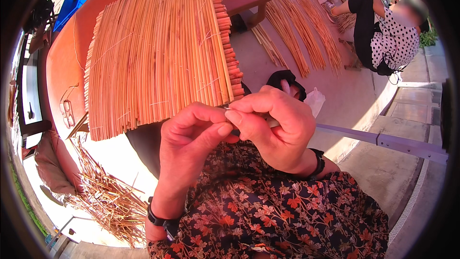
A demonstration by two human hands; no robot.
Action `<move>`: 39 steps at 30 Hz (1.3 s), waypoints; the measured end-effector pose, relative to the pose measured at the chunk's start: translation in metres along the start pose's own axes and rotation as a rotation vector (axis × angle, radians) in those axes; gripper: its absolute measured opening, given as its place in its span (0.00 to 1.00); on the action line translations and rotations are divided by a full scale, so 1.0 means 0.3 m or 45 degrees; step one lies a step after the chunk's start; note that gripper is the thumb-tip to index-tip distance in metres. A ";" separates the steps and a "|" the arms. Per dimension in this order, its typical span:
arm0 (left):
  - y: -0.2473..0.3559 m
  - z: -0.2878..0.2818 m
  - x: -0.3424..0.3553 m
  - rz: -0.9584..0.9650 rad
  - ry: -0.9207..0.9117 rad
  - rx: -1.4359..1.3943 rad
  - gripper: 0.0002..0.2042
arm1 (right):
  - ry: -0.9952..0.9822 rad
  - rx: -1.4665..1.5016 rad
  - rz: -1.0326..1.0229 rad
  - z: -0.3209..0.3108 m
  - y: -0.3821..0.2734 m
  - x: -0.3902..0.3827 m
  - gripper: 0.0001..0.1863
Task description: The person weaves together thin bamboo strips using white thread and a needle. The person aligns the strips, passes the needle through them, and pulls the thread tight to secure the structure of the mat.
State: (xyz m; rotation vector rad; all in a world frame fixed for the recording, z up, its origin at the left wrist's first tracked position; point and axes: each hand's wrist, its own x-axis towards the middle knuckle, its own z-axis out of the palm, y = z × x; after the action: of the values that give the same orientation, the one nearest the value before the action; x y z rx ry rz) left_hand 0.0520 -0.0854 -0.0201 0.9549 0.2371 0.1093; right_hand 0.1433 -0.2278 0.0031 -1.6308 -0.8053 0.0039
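One tiny, indistinct item (227,107) is pinched by the right hand (278,122); left hand (191,136) curled alongside, grip unclear.

Dark, leaf-printed garment (287,211) (reds and tans); black left wristband (160,221), perhaps a watch; black right wristband (318,164).

- The tabletop (62,62) is reddish-orange and smooth, running from the left to the far middle.
- A mat of straight reed-like stalks (153,52), tied with pale threads, lies over much of it.
- Eyeglasses (67,112) lie on the left, beside the mat.
- A thin cord (75,38) trails on the far left part.
- The floor (326,110) carries long loose stalks (290,33) at far right.
- Broken stalks (110,201) lie heaped on the floor at near left.
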 end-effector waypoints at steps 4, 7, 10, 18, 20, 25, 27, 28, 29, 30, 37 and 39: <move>-0.003 -0.001 0.003 -0.021 -0.020 0.001 0.04 | -0.048 0.179 0.185 -0.011 -0.008 0.000 0.03; -0.006 0.002 0.004 -0.029 -0.011 0.029 0.04 | -0.048 0.277 0.273 -0.017 -0.012 0.000 0.03; -0.008 0.007 0.004 -0.032 -0.005 0.033 0.04 | -0.068 0.298 0.316 -0.023 -0.012 0.000 0.02; -0.004 0.022 0.008 -0.076 -0.028 0.120 0.05 | -0.047 0.467 0.613 -0.039 -0.028 -0.010 0.02; 0.007 0.025 0.004 -0.090 -0.021 0.130 0.07 | -0.075 0.501 0.708 -0.051 -0.027 -0.007 0.02; 0.039 0.012 0.021 0.289 0.039 0.611 0.12 | -0.269 0.866 1.042 -0.089 -0.014 0.001 0.07; 0.043 0.012 0.027 0.402 0.021 0.696 0.12 | -0.288 0.960 1.128 -0.090 -0.015 -0.005 0.06; 0.048 0.008 0.034 0.485 -0.028 0.808 0.11 | -0.283 0.997 1.154 -0.088 -0.013 -0.007 0.05; 0.051 0.007 0.037 0.573 -0.068 0.919 0.11 | -0.281 1.043 1.176 -0.084 -0.014 -0.010 0.04; 0.051 0.011 0.034 0.555 -0.062 0.906 0.10 | -0.270 1.055 1.192 -0.085 -0.013 -0.012 0.04; 0.068 0.023 0.016 0.514 -0.092 0.956 0.08 | -0.350 1.118 1.207 -0.091 -0.008 -0.013 0.06; 0.068 0.025 0.016 0.555 -0.068 1.048 0.08 | -0.391 1.101 1.230 -0.095 -0.008 -0.014 0.06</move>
State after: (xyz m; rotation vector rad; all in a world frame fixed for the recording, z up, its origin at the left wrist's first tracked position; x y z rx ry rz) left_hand 0.0585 -0.0786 -0.0001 1.8199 0.0080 0.4056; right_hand 0.1512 -0.2546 0.0103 -1.0317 -0.0988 1.1457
